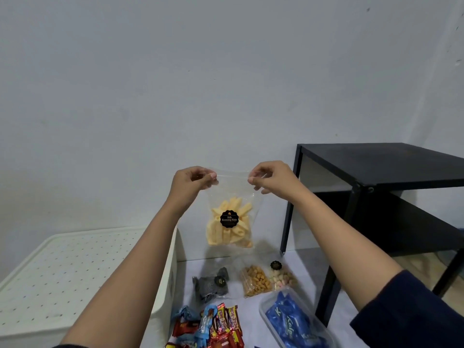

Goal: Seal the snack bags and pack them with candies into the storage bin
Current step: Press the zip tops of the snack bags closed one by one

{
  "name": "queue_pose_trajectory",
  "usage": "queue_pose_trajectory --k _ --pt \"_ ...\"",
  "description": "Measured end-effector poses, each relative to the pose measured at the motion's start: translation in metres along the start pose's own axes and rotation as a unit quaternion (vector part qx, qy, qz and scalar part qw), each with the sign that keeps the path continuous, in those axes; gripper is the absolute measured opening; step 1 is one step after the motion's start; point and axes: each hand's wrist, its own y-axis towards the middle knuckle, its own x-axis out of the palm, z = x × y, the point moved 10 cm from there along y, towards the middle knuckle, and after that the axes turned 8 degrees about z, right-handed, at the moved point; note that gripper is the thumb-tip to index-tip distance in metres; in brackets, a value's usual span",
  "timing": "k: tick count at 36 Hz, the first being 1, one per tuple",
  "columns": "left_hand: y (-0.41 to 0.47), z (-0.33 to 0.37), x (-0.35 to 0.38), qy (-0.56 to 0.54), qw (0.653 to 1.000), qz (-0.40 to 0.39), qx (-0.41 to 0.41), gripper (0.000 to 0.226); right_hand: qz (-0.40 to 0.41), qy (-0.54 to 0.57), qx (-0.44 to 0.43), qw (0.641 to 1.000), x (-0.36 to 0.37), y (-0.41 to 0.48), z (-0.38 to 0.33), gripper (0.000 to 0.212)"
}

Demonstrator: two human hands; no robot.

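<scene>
Snack bag [232, 209] hangs below both pinching grips: left hand [192, 180], right hand [270, 177].

The storage bin [166, 285] stood at the left with its lid [75, 267] on, and the shelf unit [376, 169] stood at the right. Between them three small bags [256, 281] lay in a row, with the candy bars [218, 325] in front and the tray of candies [262, 311] right of the bars. The snack bag [229, 222] hung above the row, pinched at its top corners by the left hand [190, 180] and the right hand [271, 175].
</scene>
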Motion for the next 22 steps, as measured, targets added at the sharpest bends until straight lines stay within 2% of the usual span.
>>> queue_pose_trajectory --k 3,10,16,19,22 --pt "0.001 -0.005 -0.009 -0.016 1.0 0.01 -0.006 0.007 -0.021 0.034 0.035 0.999 0.003 -0.001 0.012 0.005" --pt "-0.001 -0.012 -0.009 -0.012 1.0 -0.006 -0.011 0.007 0.018 0.055 0.034 0.998 0.006 0.002 0.019 0.013" --pt "-0.003 -0.026 -0.019 -0.026 0.999 0.006 -0.034 0.009 -0.015 0.117 0.064 0.991 0.022 -0.001 0.032 0.003" --pt "-0.002 -0.032 -0.028 -0.038 0.998 0.022 -0.044 0.011 -0.01 0.172 0.09 0.981 0.027 -0.002 0.038 0.007" --pt "-0.002 -0.038 -0.031 -0.041 0.997 0.02 -0.055 0.009 0.003 0.173 0.087 0.981 0.03 0.001 0.04 0.005"
